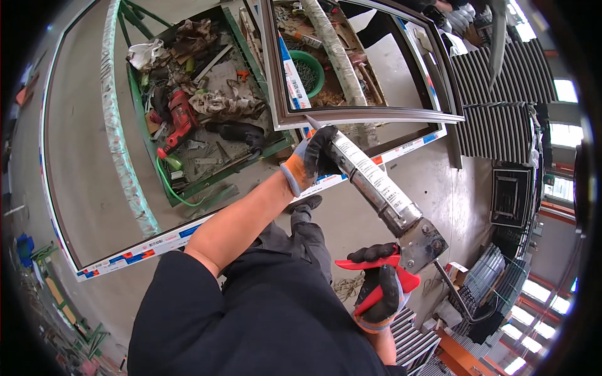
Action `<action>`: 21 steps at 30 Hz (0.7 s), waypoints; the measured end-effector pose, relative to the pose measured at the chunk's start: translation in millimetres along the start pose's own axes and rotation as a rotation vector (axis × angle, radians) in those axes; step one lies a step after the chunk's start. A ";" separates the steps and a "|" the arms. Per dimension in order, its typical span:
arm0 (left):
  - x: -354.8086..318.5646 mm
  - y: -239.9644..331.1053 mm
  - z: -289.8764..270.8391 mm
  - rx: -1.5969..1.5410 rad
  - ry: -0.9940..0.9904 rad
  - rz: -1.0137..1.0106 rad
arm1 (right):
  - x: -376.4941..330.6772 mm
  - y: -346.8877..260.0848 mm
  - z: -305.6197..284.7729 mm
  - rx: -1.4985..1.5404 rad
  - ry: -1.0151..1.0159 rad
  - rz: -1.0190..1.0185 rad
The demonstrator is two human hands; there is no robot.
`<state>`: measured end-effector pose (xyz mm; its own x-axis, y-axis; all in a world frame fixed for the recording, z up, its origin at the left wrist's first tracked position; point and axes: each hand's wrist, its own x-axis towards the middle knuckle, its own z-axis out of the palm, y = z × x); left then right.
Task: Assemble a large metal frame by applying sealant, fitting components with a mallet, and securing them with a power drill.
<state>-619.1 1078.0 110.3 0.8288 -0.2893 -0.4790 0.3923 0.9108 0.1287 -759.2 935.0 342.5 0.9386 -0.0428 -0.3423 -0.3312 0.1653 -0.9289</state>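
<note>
Both my gloved hands hold a caulking gun (403, 218) loaded with a white sealant tube (370, 170). My left hand (307, 160) is wrapped round the tube's front end, close behind the nozzle (311, 121). Down at the back, my right hand (381, 289) is closed round the gun's red handle and trigger (370, 264). The nozzle tip is at the lower left corner of a small brown window frame (376, 114); whether it touches cannot be made out. Beneath lies a larger frame (147, 248) with printed protective tape along its edge.
Below the frames stands a green-edged tool tray (139, 119) with a red power drill (182, 122), crumpled wrapping and scraps. A green bowl (318, 74) holds many screws. Wrapped support bars (119, 131) run under the frames. Stacked dark profiles (498, 72) stand to the right.
</note>
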 end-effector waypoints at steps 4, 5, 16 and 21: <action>-15.3 7.7 4.8 -0.024 -0.017 0.028 | -5.6 6.4 4.2 0.009 0.032 -0.033; -17.9 8.7 5.2 -0.041 -0.032 0.033 | -6.5 8.0 2.5 -0.021 0.007 -0.039; -31.1 18.3 -7.8 -0.110 -0.030 0.056 | -12.7 12.0 8.9 -0.019 -0.018 -0.021; -37.6 20.3 -6.0 -0.113 -0.028 0.072 | -16.1 14.0 8.4 -0.012 -0.042 -0.021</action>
<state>-644.7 1109.1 125.7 0.8648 -0.2286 -0.4472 0.2850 0.9565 0.0622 -778.1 946.3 336.2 0.9486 -0.0045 -0.3164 -0.3120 0.1529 -0.9377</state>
